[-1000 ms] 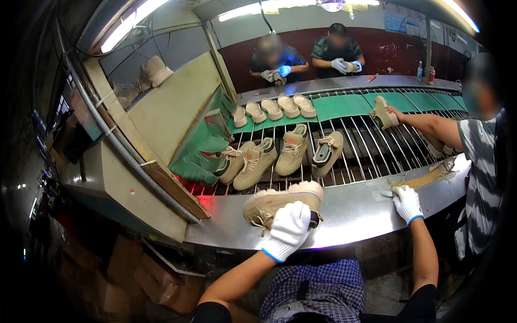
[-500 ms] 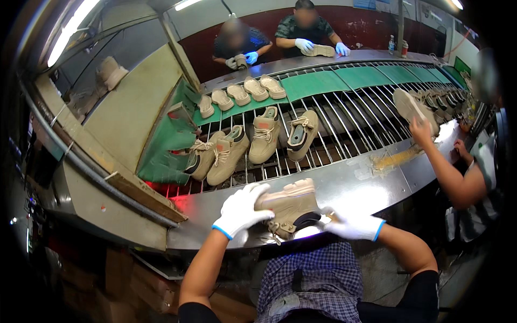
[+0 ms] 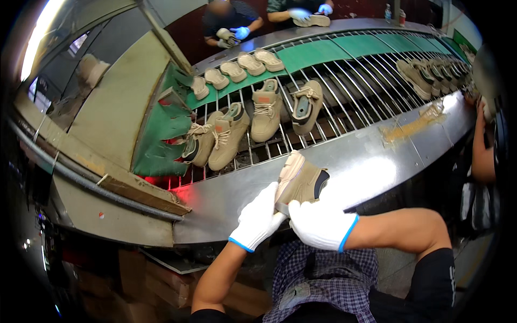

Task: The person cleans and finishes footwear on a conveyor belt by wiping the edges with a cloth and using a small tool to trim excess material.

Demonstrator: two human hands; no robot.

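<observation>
A beige shoe (image 3: 304, 185) is tilted on its side over the near edge of the metal counter, its pale sole facing left and its dark collar to the right. My gloved left hand (image 3: 258, 218) grips it by the lower, toe end. Close beside it, my gloved right hand (image 3: 323, 225) is closed, with a small flat grey tool (image 3: 283, 208) showing at its fingertips against the shoe by the sole edge. The tool's kind cannot be made out. My fingers hide the toe and laces.
Several beige shoes (image 3: 266, 116) stand on the roller rack (image 3: 344, 102) beyond the metal counter (image 3: 350, 177). Pale soles (image 3: 233, 71) lie on a green belt (image 3: 318, 52). A machine housing (image 3: 121, 86) with a torn green curtain (image 3: 159, 134) is at left. Co-workers sit opposite and at right.
The shoe has turned more upright, its sole swinging to the left. My right hand has moved left from the heel to the toe end, next to my left hand. The co-worker at right has drawn back.
</observation>
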